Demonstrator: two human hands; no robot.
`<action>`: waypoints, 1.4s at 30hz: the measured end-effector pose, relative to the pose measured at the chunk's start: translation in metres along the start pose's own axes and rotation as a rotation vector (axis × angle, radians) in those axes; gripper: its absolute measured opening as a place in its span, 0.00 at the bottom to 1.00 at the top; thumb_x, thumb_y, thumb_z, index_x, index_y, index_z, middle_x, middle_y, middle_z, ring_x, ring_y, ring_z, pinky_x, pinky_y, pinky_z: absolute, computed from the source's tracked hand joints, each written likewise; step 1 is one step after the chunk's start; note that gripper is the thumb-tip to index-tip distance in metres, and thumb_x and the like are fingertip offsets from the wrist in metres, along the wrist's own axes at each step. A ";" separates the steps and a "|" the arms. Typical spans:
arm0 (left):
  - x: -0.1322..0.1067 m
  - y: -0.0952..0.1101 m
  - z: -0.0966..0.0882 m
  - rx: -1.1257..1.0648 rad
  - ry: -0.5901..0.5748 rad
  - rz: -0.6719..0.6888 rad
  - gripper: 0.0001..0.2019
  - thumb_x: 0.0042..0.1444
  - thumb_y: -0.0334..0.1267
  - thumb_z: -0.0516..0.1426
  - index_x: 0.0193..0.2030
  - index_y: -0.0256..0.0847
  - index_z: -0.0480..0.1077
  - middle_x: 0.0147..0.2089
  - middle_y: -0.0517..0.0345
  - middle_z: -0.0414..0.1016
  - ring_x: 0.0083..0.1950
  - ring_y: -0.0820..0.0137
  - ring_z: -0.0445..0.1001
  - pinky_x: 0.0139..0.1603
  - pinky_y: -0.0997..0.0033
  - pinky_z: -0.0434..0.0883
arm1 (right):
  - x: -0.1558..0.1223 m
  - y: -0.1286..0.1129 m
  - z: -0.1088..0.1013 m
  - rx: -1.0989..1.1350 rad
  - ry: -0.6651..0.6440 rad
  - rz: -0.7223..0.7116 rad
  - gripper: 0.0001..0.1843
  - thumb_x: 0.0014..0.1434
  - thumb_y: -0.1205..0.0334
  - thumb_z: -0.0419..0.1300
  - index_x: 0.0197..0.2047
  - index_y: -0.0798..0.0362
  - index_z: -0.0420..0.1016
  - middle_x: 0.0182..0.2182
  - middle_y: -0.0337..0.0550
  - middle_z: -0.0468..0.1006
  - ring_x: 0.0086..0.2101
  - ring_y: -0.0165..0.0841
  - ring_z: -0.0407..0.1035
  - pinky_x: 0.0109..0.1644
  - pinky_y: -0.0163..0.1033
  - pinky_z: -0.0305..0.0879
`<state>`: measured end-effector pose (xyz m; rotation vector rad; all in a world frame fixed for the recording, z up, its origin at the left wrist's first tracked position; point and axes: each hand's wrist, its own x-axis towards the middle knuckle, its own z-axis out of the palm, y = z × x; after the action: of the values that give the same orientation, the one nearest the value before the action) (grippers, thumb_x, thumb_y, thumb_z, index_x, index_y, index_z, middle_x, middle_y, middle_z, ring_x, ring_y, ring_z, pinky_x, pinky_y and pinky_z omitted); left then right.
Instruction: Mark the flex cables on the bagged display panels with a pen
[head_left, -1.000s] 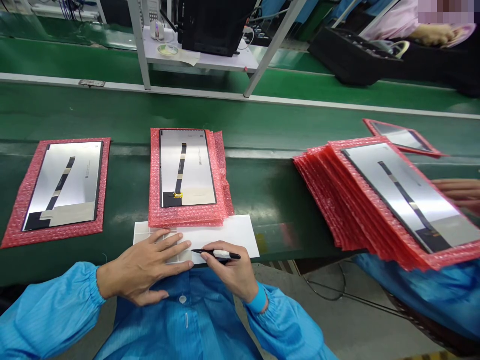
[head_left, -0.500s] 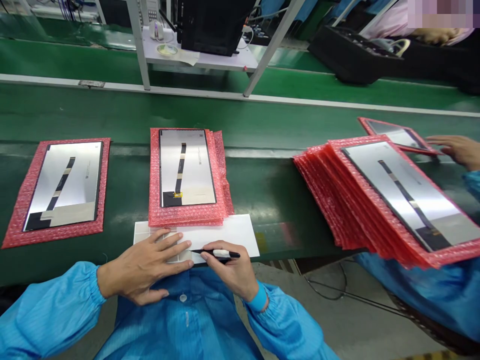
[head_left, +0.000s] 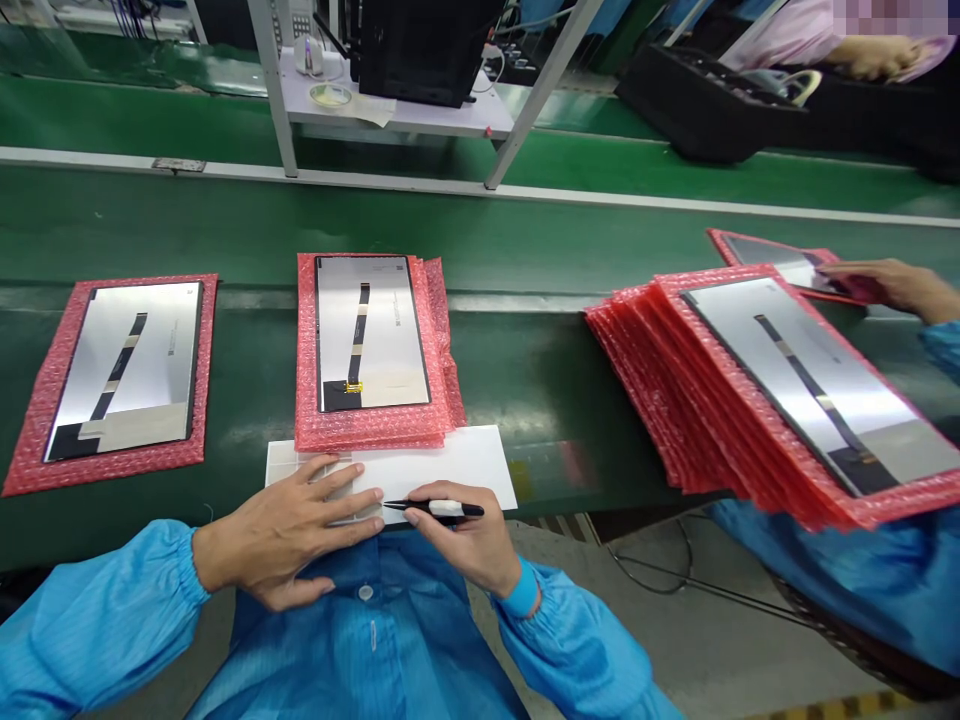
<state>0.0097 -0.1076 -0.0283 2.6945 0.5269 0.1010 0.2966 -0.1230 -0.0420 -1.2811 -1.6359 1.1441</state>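
My left hand [head_left: 292,525] lies flat with fingers spread on a white label sheet [head_left: 457,462] at the near edge of the green belt. My right hand [head_left: 461,540] is closed on black tweezers [head_left: 431,508], whose tip touches the sheet beside my left fingertips. Just beyond the sheet lies a silver display panel [head_left: 371,330] with a black flex cable, resting on a small stack of red bubble wrap [head_left: 442,330].
A second panel on red bubble wrap [head_left: 120,370] lies to the left. On the right, a fanned stack of red bubble-wrapped panels [head_left: 757,390] stands tilted; a co-worker's hand [head_left: 892,285] touches another panel [head_left: 772,255] behind it. A metal frame leg [head_left: 274,90] rises beyond the belt.
The co-worker's hand at the right has moved from the near side of the fanned stack up to the panel behind it. My own hands have barely shifted.
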 end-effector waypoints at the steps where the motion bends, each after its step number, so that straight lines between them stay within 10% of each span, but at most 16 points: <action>1: 0.000 0.000 0.000 0.002 -0.001 0.000 0.42 0.57 0.48 0.60 0.78 0.44 0.54 0.78 0.48 0.56 0.74 0.38 0.58 0.71 0.36 0.53 | 0.000 0.000 0.000 -0.006 -0.006 -0.014 0.03 0.58 0.62 0.71 0.37 0.50 0.87 0.32 0.45 0.88 0.32 0.40 0.83 0.39 0.41 0.80; 13: 0.001 0.000 0.000 -0.013 0.005 -0.025 0.40 0.57 0.51 0.61 0.76 0.46 0.58 0.78 0.45 0.56 0.74 0.39 0.58 0.71 0.37 0.54 | -0.003 -0.001 0.003 0.046 0.001 -0.112 0.03 0.59 0.66 0.72 0.37 0.50 0.87 0.31 0.44 0.88 0.30 0.38 0.83 0.37 0.38 0.78; 24: 0.000 0.004 -0.026 -0.024 0.211 0.109 0.36 0.56 0.44 0.61 0.71 0.37 0.64 0.70 0.38 0.68 0.69 0.43 0.67 0.68 0.34 0.64 | 0.045 -0.041 -0.046 0.032 0.231 -0.037 0.04 0.55 0.62 0.75 0.34 0.50 0.86 0.27 0.43 0.85 0.26 0.37 0.79 0.28 0.37 0.74; 30: 0.014 -0.047 -0.065 0.161 0.529 -0.020 0.18 0.63 0.35 0.61 0.58 0.35 0.74 0.53 0.41 0.82 0.56 0.53 0.79 0.59 0.47 0.76 | 0.105 -0.043 -0.040 0.080 0.194 -0.020 0.10 0.55 0.55 0.75 0.33 0.53 0.84 0.26 0.44 0.83 0.26 0.36 0.76 0.29 0.39 0.74; 35: 0.019 -0.088 -0.048 0.170 0.620 -0.060 0.11 0.64 0.33 0.61 0.52 0.35 0.77 0.48 0.45 0.83 0.53 0.56 0.81 0.54 0.52 0.80 | 0.137 -0.027 -0.016 0.153 0.095 0.018 0.12 0.53 0.53 0.75 0.32 0.53 0.82 0.25 0.42 0.81 0.25 0.36 0.76 0.30 0.40 0.76; 42: 0.018 -0.088 -0.038 0.102 0.652 -0.071 0.13 0.63 0.32 0.62 0.54 0.34 0.76 0.49 0.45 0.84 0.54 0.55 0.80 0.54 0.51 0.80 | 0.136 -0.015 -0.007 0.005 0.111 -0.050 0.05 0.54 0.59 0.73 0.31 0.50 0.84 0.26 0.43 0.83 0.26 0.36 0.76 0.30 0.38 0.72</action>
<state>-0.0098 -0.0123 -0.0274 2.6983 0.8259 0.9751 0.2690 0.0098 -0.0209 -1.2704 -1.5733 1.0279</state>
